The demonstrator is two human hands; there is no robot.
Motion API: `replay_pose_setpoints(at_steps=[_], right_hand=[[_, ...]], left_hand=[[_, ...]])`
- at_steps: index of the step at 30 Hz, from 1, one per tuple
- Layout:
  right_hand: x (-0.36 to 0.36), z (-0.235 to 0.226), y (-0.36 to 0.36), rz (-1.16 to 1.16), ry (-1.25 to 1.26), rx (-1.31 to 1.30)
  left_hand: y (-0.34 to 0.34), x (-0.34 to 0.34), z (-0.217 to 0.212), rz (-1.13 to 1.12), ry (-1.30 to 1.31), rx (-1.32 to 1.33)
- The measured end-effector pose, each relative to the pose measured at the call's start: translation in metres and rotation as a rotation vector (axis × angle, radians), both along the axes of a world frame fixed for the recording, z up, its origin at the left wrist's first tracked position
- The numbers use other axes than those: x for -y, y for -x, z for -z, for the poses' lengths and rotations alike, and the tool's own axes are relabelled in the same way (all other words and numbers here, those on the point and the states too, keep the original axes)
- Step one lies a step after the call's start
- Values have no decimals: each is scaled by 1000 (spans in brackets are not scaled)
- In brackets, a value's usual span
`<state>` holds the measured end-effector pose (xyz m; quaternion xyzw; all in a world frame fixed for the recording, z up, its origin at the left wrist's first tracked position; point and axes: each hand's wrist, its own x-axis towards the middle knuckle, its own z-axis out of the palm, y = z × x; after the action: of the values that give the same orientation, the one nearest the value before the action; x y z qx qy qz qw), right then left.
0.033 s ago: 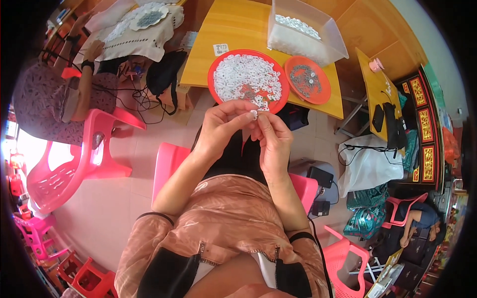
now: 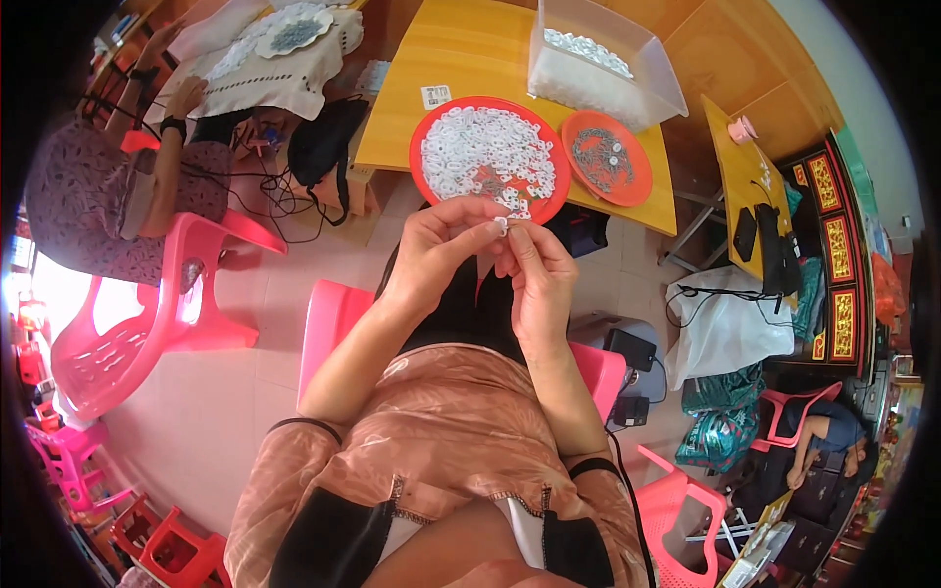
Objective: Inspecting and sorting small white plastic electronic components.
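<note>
A small white plastic piece (image 2: 503, 225) is pinched at the fingertips of my left hand (image 2: 438, 245), just over the near rim of a red round tray (image 2: 423, 183). My right hand (image 2: 538, 277) meets it there, thumb and fingers pressed together against the piece's right side. Whatever else those right fingertips hold is too small to make out. White plastic pieces (image 2: 480, 142) heap up in the tray, with a thinner scatter toward its near side. Beside it on the right, an orange-red plate (image 2: 637, 186) carries small grey metal-looking parts (image 2: 600, 162).
Both dishes rest on a yellow wooden table (image 2: 431, 44), the red tray overhanging its near edge. Behind them stands a clear plastic bin (image 2: 608, 93) of white pieces. At left, another person (image 2: 127, 206) works by a cloth-covered table (image 2: 294, 88); a pink chair (image 2: 186, 294) stands there.
</note>
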<state>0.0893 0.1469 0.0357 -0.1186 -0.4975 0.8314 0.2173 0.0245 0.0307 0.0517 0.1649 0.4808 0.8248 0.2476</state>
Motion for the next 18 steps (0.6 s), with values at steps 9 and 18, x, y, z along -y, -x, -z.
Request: replay_pose_setpoints(at_steps=[9, 18], right_hand=[[-3, 0, -2, -49, 48, 32], [-6, 2, -6, -37, -29, 43]], left_hand=[[1, -5, 12, 2, -15, 27], [-3, -8, 12, -13, 7, 49]])
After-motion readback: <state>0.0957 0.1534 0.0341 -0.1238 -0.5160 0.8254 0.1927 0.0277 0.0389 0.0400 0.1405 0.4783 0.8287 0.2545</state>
